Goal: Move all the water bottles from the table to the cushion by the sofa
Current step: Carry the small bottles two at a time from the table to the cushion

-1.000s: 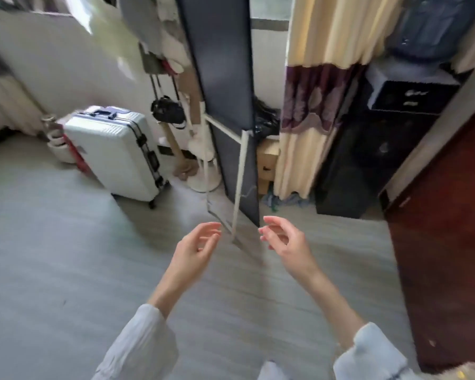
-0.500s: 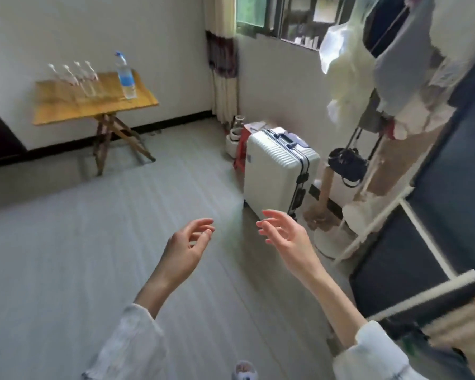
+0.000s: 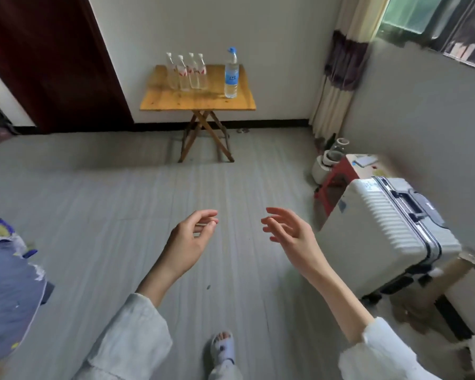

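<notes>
Bottles, four small ones [image 3: 187,71] and a taller blue-capped one [image 3: 231,74], are now brought into view on the far wooden table [image 3: 198,101], the view having been swung round from the suitcase [image 3: 381,237], while left hand [image 3: 188,242] and right hand [image 3: 294,237] are kept loosely spread and empty, so carrying is judged unstarted.

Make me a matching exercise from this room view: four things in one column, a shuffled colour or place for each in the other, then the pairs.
Things:
1. tall bottle's cap
2. table
3. suitcase
4. door

Descriptions:
A. dark red, at the far left
B. blue
C. white and ribbed, on the floor at the right
D. yellowish wood, against the far wall

Pairs: 1-B, 2-D, 3-C, 4-A
</notes>
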Motion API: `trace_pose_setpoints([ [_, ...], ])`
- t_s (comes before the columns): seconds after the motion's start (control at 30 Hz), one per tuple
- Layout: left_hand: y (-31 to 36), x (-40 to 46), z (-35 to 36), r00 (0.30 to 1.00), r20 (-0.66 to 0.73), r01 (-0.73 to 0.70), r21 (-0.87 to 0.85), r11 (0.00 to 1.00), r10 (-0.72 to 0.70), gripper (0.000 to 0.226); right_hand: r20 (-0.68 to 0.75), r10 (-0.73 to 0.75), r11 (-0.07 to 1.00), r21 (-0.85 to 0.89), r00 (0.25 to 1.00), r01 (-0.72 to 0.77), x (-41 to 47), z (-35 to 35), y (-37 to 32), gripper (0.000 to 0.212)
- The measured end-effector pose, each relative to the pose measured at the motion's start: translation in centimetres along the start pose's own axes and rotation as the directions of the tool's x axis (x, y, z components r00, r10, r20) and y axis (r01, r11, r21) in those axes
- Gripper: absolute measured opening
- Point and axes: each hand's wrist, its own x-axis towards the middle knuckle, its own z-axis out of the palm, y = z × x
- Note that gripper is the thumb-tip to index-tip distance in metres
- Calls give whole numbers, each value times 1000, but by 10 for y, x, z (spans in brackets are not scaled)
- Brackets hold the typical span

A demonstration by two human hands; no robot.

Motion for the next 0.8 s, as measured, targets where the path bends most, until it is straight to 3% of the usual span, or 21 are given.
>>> trace_pose_setpoints([
  [0.53,-29,380,-59,1000,-2,13,1,1000,-13,24,44,-26,999,-28,999,28,397,42,-32,23],
  [0.8,-52,571,-90,994,-102,38,29,999,-35,28,128,-68,998,18,989,66,609,62,-33,21],
])
